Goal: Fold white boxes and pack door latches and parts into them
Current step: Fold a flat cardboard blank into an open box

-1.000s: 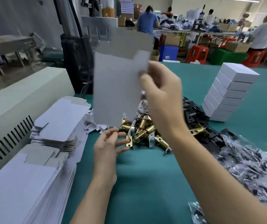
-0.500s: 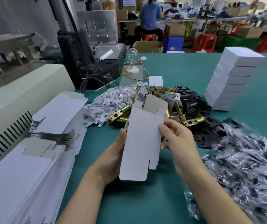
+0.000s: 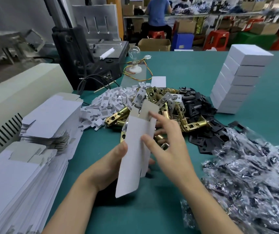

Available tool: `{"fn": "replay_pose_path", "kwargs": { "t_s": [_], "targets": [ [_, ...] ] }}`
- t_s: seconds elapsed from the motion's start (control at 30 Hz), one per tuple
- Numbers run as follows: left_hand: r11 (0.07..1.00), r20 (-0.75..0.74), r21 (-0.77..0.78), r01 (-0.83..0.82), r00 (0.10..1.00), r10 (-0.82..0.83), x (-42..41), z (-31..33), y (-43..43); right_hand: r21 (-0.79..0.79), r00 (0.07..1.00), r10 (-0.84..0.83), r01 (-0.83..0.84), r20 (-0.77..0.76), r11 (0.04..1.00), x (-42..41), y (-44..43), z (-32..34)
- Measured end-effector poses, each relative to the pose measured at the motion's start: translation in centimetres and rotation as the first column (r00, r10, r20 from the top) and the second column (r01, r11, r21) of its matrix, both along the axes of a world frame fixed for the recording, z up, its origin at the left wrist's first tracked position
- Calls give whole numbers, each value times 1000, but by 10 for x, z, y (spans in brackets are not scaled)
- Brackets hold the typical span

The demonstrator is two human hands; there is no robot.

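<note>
A flat white box blank (image 3: 135, 149) stands nearly upright over the green table, its grey flap at the top. My left hand (image 3: 108, 164) grips its lower left side, thumb on the front face. My right hand (image 3: 169, 146) touches the blank's right edge, with the thumb on the front and one finger on the top flap. Behind the blank lies a heap of brass door latches (image 3: 167, 112). Black plates (image 3: 201, 115) spread to the heap's right.
Stacks of flat box blanks (image 3: 39, 130) sit at the left. A pile of small white card pieces (image 3: 108, 103) lies behind. A tall stack of folded white boxes (image 3: 236, 81) stands at the right. Plastic bags of parts (image 3: 253, 174) fill the near right. A machine (image 3: 88, 53) is at the back.
The blank came down from head height to just above the table. My left hand took hold of its lower side, and my right hand's fingers moved up to the top flap.
</note>
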State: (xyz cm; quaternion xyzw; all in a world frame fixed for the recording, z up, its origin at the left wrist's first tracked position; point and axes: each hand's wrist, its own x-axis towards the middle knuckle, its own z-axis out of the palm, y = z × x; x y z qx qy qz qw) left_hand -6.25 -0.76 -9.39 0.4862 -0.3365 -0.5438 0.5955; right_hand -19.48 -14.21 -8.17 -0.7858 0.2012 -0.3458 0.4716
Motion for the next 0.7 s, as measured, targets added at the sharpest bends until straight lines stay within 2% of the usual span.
{"fn": "replay_pose_path", "kwargs": {
  "t_s": [0.07,0.27,0.43,0.53,0.6,0.7],
  "targets": [
    [999,17,36,-25,1000,25,1,2,2,-28,999,38,-38,-10,999,-1,1,1],
    [1000,174,17,13,985,-16,-1,10,-2,79,999,52,-52,7,995,-3,-6,3],
    [999,188,36,-18,982,11,1,12,-2,86,1000,17,-19,23,996,-2,-7,4],
    [995,161,17,-97,983,93,6,10,-2,86,997,3,-10,74,996,-3,-9,5],
    [988,135,2,-153,979,151,8,9,-2,146,991,3,-23,131,989,-3,-9,6],
    [974,74,-14,-227,971,227,8,8,-4,368,976,-2,-81,218,926,-1,-10,3]
  ]
}}
